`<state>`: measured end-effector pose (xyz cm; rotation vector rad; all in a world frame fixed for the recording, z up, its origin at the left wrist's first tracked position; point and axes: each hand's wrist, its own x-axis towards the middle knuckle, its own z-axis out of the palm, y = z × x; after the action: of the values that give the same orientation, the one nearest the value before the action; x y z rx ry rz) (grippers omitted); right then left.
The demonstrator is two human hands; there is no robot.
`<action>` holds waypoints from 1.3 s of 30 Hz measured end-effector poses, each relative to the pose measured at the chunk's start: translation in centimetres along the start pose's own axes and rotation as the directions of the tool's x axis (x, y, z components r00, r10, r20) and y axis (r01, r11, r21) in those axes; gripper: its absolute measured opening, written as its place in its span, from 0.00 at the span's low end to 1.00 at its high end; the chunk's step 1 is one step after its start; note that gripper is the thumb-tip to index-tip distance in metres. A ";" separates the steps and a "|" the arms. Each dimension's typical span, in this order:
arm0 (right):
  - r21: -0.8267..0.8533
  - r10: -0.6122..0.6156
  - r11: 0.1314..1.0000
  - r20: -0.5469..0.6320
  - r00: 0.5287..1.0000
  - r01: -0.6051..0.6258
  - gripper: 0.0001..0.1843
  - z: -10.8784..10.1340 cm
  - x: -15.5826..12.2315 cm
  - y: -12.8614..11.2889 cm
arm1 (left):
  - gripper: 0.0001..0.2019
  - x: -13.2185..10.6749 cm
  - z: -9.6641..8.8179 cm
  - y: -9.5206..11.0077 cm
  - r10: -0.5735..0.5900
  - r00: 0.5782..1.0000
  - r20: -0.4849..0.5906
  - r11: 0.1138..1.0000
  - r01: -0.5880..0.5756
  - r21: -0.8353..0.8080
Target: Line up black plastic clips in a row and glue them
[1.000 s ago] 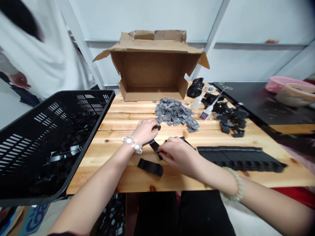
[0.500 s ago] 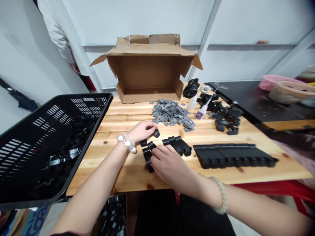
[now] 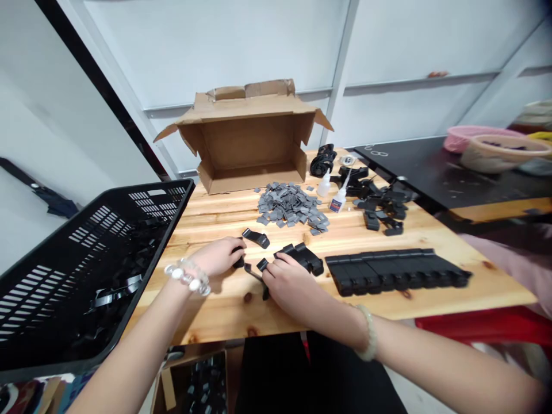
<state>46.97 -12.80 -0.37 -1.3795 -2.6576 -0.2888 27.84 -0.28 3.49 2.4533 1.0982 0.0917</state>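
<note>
My left hand [image 3: 219,256], with a beaded bracelet at the wrist, has its fingers closed around a black plastic part [image 3: 238,259] near the table's left side. My right hand [image 3: 287,282] is curled over another black plastic part [image 3: 262,265], which its fingers partly hide. Touching or just behind those knuckles is a short row of black parts [image 3: 304,257] lying side by side. One loose curved black part [image 3: 256,237] lies beyond both hands. Farther right, a long neat row of the same black parts [image 3: 397,273] lies along the table.
Grey square pads [image 3: 293,206] are heaped mid-table before an open cardboard box [image 3: 254,146]. Two small bottles [image 3: 338,199] and a jumble of black parts [image 3: 383,204] stand behind the long row. A black crate [image 3: 99,230] holding more parts flanks the table's left edge.
My left hand has drawn back left and nearer me. The curved part formerly by its fingertips lies free. The view has shifted, and the person at the far left is out of sight.
</note>
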 end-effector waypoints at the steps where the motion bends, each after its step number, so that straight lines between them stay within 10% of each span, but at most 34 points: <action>1: 0.008 0.008 1.000 0.003 1.000 -0.008 0.11 0.0 0.0 0.0 | 0.19 -0.8 0.3 -0.2 -0.009 1.000 -0.015 1.000 0.010 0.018; 8: 0.150 0.018 0.988 0.015 1.000 -0.021 0.11 -0.1 0.2 0.1 | 0.21 -6.9 2.4 -0.5 -0.054 0.970 -0.237 0.996 0.070 0.061; 12: 0.214 0.018 0.977 0.025 1.000 -0.023 0.11 -0.5 0.2 0.3 | 0.18 -8.5 4.8 3.0 0.024 0.901 -0.432 0.993 0.030 0.118; 16: 0.295 0.042 0.955 0.010 0.999 -0.043 0.11 -1.7 -0.4 0.8 | 0.16 -8.4 7.4 6.3 0.071 0.919 -0.388 0.995 -0.039 0.089; 30: 0.525 -0.016 0.839 0.280 0.960 -0.139 0.23 -3.8 -3.0 10.3 | 0.13 -7.8 12.3 6.5 -0.385 0.767 -0.513 0.853 0.084 -0.515; 39: 0.576 -0.088 0.817 0.187 0.978 -0.036 0.17 -2.2 -3.7 10.2 | 0.16 -7.5 12.0 9.3 -0.174 0.745 -0.644 0.985 0.130 -0.116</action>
<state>57.45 -10.50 2.15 -1.2092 -2.5793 0.6521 32.05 -15.61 -2.43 2.3002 1.5374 0.9878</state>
